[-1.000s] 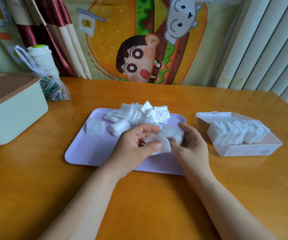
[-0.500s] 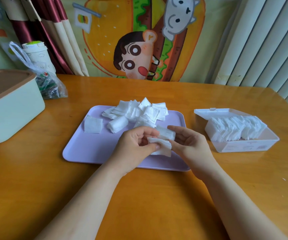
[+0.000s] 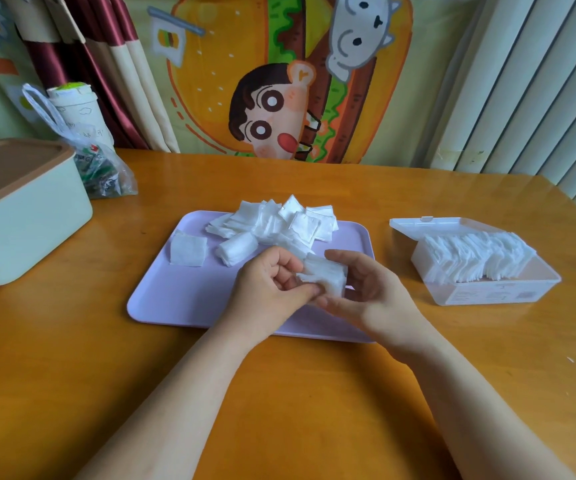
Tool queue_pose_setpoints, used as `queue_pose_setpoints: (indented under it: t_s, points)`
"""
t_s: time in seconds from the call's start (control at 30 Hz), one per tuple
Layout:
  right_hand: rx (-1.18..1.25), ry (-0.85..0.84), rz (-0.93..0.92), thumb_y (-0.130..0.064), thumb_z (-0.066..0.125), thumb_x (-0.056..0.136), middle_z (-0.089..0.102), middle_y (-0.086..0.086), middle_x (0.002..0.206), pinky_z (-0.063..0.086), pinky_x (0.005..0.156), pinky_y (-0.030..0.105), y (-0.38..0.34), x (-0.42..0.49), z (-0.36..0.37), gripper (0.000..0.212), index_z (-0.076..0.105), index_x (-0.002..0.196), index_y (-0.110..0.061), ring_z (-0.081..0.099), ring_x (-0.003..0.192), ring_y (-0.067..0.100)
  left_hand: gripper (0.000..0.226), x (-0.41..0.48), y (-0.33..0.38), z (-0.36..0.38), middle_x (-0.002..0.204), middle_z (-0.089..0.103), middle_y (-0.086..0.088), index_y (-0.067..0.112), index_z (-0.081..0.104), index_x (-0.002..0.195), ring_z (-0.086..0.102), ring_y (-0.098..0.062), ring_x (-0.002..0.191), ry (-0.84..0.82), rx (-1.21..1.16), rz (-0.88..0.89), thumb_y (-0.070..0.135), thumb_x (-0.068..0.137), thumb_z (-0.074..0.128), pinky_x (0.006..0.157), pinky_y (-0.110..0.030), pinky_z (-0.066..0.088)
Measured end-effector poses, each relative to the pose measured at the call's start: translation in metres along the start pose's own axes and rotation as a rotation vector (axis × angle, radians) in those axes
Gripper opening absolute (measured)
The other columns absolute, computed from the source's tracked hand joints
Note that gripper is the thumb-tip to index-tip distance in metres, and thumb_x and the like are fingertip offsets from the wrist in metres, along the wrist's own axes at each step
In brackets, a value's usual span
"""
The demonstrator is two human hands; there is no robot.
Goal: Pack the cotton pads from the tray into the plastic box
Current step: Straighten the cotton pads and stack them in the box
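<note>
Left hand (image 3: 268,289) and right hand (image 3: 373,293) hold a cotton pad stack (image 3: 325,277) over the tray (image 3: 175,301).
Newly lifted; both hands pinch it; plastic box (image 3: 508,293) likely next.

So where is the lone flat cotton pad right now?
In the head view, the lone cotton pad lies flat on the left part of the purple tray, just left of the rolled bundle of pads.

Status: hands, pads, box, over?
Left hand and right hand grip a pad stack over tray. Box open, part filled. Loose pads on tray; nothing blocking.
</note>
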State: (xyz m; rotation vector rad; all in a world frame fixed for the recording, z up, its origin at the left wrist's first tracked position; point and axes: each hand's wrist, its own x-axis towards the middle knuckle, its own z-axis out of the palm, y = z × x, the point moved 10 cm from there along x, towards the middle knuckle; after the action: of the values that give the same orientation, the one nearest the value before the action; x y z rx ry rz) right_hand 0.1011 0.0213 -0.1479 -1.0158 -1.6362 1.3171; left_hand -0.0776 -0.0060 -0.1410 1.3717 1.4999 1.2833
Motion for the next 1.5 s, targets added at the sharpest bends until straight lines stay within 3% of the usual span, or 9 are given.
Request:
queue_pose_setpoints:
  t_s: [0.17, 0.53, 0.63, 0.73, 0.83, 0.93, 1.03, 1.23, 1.5]
  points:
    - [-0.105, 0.065, -0.011, 0.003, 0.065, 0.09, 0.071, 0.0, 0.124, 0.053, 0.091, 0.026, 0.003, 0.0, 0.001, 0.058, 0.059, 0.141, -0.023, 0.069, 0.109, 0.011, 0.059, 0.001, -0.004, 0.008, 0.077, 0.068, 0.008, 0.033, 0.058, 0.136, 0.059, -0.007, 0.068, -0.163, 0.088, -0.012, 0.02, 0.085, 0.085, 0.074, -0.025, 0.053]
    - [-0.21, 0.015, -0.044, 0.018, 0.046, 0.095, 0.043, -0.012, 0.155, 0.044, 0.112, 0.021, -0.007, -0.007, 0.027, 0.084, 0.03, 0.162, -0.031, 0.049, 0.14, 0.003, 0.022, -0.007, 0.014, 0.025, 0.076, 0.065, 0.0, 0.022, 0.069, 0.11, 0.053, -0.007, 0.062, -0.24, 0.158, 0.122, 0.008, 0.094, 0.067, 0.063, -0.023, 0.048]
    - [-0.214, 0.111, -0.05, 0.015, 0.056, 0.094, 0.06, -0.009, 0.134, 0.047, 0.095, 0.01, -0.008, -0.004, 0.015, 0.074, 0.044, 0.156, -0.025, 0.061, 0.112, -0.007, 0.032, -0.01, 0.017, 0.027, 0.082, 0.066, -0.001, 0.026, 0.069, 0.115, 0.057, -0.012, 0.064, -0.259, 0.212, 0.142, 0.004, 0.092, 0.063, 0.067, -0.026, 0.051]
    - [-0.221, 0.25, -0.025, -0.004, 0.073, 0.092, 0.069, -0.015, 0.107, 0.049, 0.078, 0.009, -0.009, -0.003, -0.003, 0.056, 0.061, 0.14, -0.029, 0.063, 0.081, -0.003, 0.043, 0.002, 0.005, -0.007, 0.096, 0.067, 0.011, 0.033, 0.063, 0.133, 0.065, -0.008, 0.081, -0.06, 0.338, 0.053, 0.016, 0.093, 0.064, 0.078, -0.029, 0.057]
    - [-0.23, 0.354, -0.019, -0.011, 0.077, 0.089, 0.07, -0.016, 0.12, 0.051, 0.081, 0.008, -0.009, -0.005, -0.014, 0.05, 0.065, 0.135, -0.029, 0.066, 0.095, -0.004, 0.041, 0.008, -0.005, -0.043, 0.118, 0.061, 0.01, 0.027, 0.061, 0.13, 0.062, -0.016, 0.106, 0.106, 0.722, -0.017, 0.04, 0.093, 0.067, 0.085, -0.037, 0.056]
    - [-0.278, 0.395, 0.011, -0.016, 0.077, 0.09, 0.067, -0.014, 0.128, 0.054, 0.09, 0.018, -0.006, -0.006, -0.02, 0.052, 0.063, 0.138, -0.028, 0.065, 0.107, 0.001, 0.037, 0.008, -0.019, -0.046, 0.118, 0.054, 0.007, 0.026, 0.063, 0.109, 0.059, -0.02, 0.105, 0.069, 0.844, -0.091, 0.056, 0.087, 0.068, 0.084, -0.039, 0.055]
    - [-0.35, 0.389, 0.044, -0.022, 0.079, 0.088, 0.064, -0.012, 0.132, 0.055, 0.096, 0.03, -0.004, -0.005, -0.021, 0.058, 0.06, 0.142, -0.027, 0.065, 0.111, 0.011, 0.026, 0.007, -0.022, -0.042, 0.106, 0.054, 0.011, 0.03, 0.06, 0.093, 0.059, -0.018, 0.095, 0.039, 0.767, -0.103, 0.053, 0.087, 0.071, 0.082, -0.039, 0.056]
    - [-0.379, 0.339, 0.057, -0.021, 0.081, 0.085, 0.062, -0.01, 0.13, 0.05, 0.09, 0.021, -0.003, -0.005, -0.016, 0.064, 0.057, 0.145, -0.024, 0.065, 0.111, 0.012, 0.014, 0.003, -0.018, -0.032, 0.086, 0.068, 0.008, 0.031, 0.062, 0.09, 0.066, -0.014, 0.081, -0.01, 0.431, -0.088, 0.037, 0.09, 0.074, 0.073, -0.035, 0.059]
    - [-0.195, 0.393, 0.053, -0.018, 0.084, 0.085, 0.071, -0.007, 0.115, 0.057, 0.075, 0.018, -0.001, -0.005, -0.025, 0.055, 0.061, 0.133, -0.031, 0.071, 0.087, 0.005, 0.035, 0.0, -0.002, -0.02, 0.111, 0.077, 0.009, 0.029, 0.07, 0.117, 0.071, -0.008, 0.096, -0.074, -0.136, -0.079, 0.007, 0.09, 0.079, 0.076, -0.024, 0.055]
